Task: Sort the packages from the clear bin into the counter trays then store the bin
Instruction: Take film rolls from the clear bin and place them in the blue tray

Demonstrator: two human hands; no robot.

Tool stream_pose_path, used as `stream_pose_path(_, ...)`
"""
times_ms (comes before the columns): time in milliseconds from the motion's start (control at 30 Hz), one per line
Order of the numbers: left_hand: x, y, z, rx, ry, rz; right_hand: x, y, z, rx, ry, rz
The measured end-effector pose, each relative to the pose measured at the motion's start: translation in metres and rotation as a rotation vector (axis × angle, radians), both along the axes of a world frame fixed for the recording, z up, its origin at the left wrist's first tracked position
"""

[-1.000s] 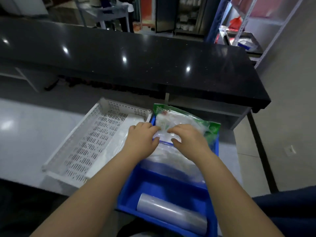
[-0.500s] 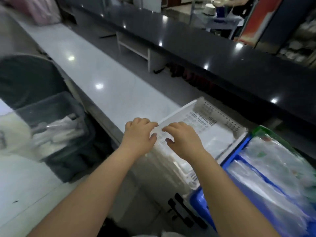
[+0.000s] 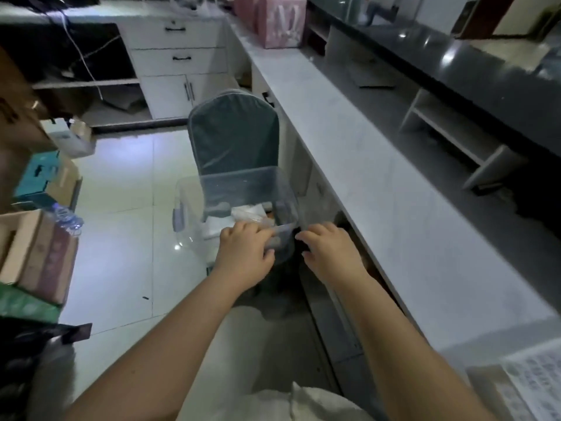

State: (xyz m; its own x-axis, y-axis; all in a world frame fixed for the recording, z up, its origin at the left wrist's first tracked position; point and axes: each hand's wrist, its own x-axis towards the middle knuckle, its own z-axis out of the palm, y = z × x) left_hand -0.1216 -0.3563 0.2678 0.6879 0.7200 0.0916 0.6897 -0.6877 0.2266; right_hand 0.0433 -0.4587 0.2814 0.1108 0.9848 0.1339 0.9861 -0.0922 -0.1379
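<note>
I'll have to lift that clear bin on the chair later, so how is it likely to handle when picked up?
The clear bin looks like rigid thin-walled plastic, so it probably keeps its shape. Only a few packages lie at the bottom, so it is likely light. Its smooth walls may be slippery, and the loose contents could slide if tilted. The left hand is at its near rim.

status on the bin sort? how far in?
Done: cannot judge; only a corner of the white tray shows, its contents unreadable. In hand: left hand and right hand are at the near rim of the clear bin on the chair. Left: packages remain inside, so sorting and storing are undone.
</note>
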Motion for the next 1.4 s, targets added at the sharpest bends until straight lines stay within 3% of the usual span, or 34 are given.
stream_pose_path(300,-0.033,0.109,-0.062,-0.158,0.077,0.211,-0.004,0.142,-0.053,-0.155,0.067,0.145)
stream_pose_path(533,0.020,0.208,-0.116,-0.238,0.180,0.319,0.060,0.269,-0.123,-0.359,0.144,0.175)
stream_pose_path(700,0.065,0.251,-0.167,-0.398,0.303,0.341,0.099,0.344,-0.180,-0.544,0.196,0.230)
stream_pose_path(1000,0.110,0.317,-0.263,-0.557,0.425,0.249,0.140,0.413,-0.281,-0.703,0.361,0.094)
stream_pose_path(1267,0.126,0.349,-0.396,-0.665,0.540,-0.049,0.150,0.453,-0.404,-0.763,0.492,-0.067)
stream_pose_path(1400,0.129,0.342,-0.437,-0.688,0.544,-0.080,0.141,0.458,-0.440,-0.751,0.448,-0.039)
